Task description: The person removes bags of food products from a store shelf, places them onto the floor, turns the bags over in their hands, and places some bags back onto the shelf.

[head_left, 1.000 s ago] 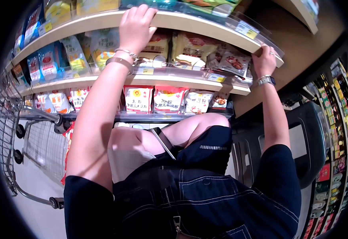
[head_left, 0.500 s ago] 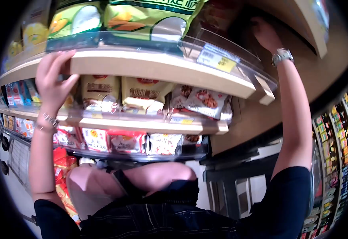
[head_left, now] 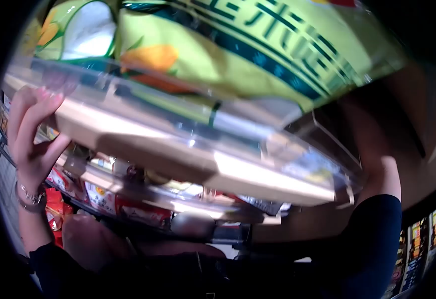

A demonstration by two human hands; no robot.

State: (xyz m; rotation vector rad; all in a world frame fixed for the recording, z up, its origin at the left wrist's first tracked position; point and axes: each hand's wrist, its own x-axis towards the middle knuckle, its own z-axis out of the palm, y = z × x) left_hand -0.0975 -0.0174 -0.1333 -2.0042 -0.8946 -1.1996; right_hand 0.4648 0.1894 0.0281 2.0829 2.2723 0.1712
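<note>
My left hand (head_left: 33, 129) grips the front edge of a wooden shelf (head_left: 128, 132), fingers over the top and thumb beneath. My right forearm (head_left: 380, 169) reaches deep into the dark right end of that shelf. Shadow hides my right hand and its fingers, so what it touches cannot be made out. Large yellow-green bags with corn pictures stand on the shelf close to my head; the nearest bag (head_left: 193, 74) fills much of the upper view. A clear plastic guard (head_left: 178, 112) runs along the shelf front.
Lower shelves hold red and white packets (head_left: 143, 212), blurred by motion. A price tag (head_left: 307, 167) sits at the shelf's right end. Red packages (head_left: 56, 209) are beside my leg at lower left. Another stocked shelf (head_left: 417, 244) stands at far right.
My head has moved closer to the shelf, so the green bags look much larger. My right arm has gone deeper into the shelf, its hand now lost in shadow. My left hand stays on the edge.
</note>
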